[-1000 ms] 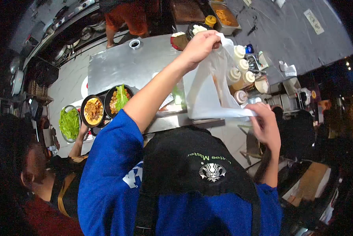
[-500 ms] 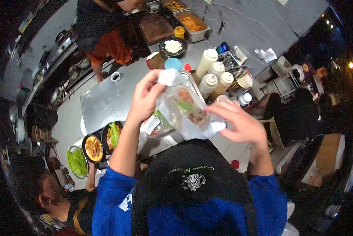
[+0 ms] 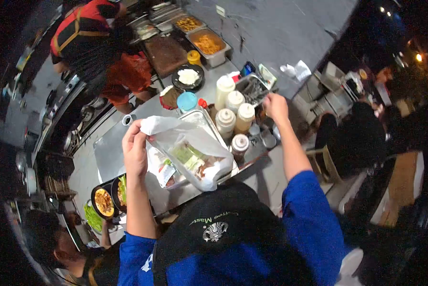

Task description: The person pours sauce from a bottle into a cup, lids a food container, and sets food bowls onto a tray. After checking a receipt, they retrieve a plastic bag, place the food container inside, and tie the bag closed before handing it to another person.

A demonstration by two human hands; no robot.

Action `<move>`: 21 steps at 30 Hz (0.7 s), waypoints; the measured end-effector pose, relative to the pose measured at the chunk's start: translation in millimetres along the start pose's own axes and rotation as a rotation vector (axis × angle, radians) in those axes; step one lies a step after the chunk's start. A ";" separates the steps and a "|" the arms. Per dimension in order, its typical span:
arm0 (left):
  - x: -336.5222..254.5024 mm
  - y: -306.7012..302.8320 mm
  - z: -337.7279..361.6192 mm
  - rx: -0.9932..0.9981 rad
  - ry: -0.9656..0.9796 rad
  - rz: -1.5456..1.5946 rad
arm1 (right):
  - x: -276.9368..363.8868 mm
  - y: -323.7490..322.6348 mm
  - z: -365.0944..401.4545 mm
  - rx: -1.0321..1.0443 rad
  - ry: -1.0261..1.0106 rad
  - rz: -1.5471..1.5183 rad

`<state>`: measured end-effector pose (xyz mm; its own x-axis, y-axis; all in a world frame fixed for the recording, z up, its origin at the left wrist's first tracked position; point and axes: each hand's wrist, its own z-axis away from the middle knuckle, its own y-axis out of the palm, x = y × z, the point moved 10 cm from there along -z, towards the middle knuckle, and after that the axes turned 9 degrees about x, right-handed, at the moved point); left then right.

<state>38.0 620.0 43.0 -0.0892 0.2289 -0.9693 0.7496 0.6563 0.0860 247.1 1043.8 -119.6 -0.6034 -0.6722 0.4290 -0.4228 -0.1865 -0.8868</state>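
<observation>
My left hand (image 3: 135,151) pinches the top edge of a white translucent plastic bag (image 3: 162,126). The bag hangs open over the steel table, and a clear container of food (image 3: 191,158) with green leaves shows inside it. Just left of the bag lies another wrapped food pack (image 3: 166,174). My right hand (image 3: 277,109) is stretched out to the right with its fingers closed, at the edge of a metal tray of dark packets or cutlery (image 3: 252,89). What those fingers hold is too small to make out. Beside it stand several squeeze bottles (image 3: 235,102).
On the left, a co-worker's hand (image 3: 105,229) is by a black pan of food (image 3: 103,202). Another person in red and black (image 3: 80,33) stands at the far counter. A blue-lidded tub (image 3: 187,101), a black plate (image 3: 188,76) and a bin of orange food (image 3: 208,44) stand farther back.
My right hand has let go of the bag and moved right and away to the metal tray. My left hand, still on the bag, has moved left and down.
</observation>
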 end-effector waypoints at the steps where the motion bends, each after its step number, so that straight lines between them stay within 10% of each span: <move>1: -3.1 1.5 0.3 -0.024 -0.006 -0.048 | -2.0 -15.6 3.2 -0.085 -0.004 -0.087; 7: 8.1 -2.8 2.9 -0.113 0.005 -0.134 | 37.4 -124.4 24.3 -0.466 -0.192 -0.341; 12: 0.8 2.2 9.0 -0.100 0.018 -0.092 | 162.9 -237.8 108.2 -0.612 -0.783 -0.927; 15: -5.7 7.4 12.5 -0.106 0.028 -0.055 | 248.2 -241.1 165.4 -0.291 -1.175 -1.138; 21: -15.4 13.3 19.5 -0.078 0.052 -0.103 | 321.4 -81.9 182.7 0.349 -1.235 -0.777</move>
<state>62.2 611.2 54.6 -0.1984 0.1925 -0.9610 0.6813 0.7320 0.0059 211.3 712.2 59.6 0.7004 -0.4600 0.5458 -0.0758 -0.8083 -0.5839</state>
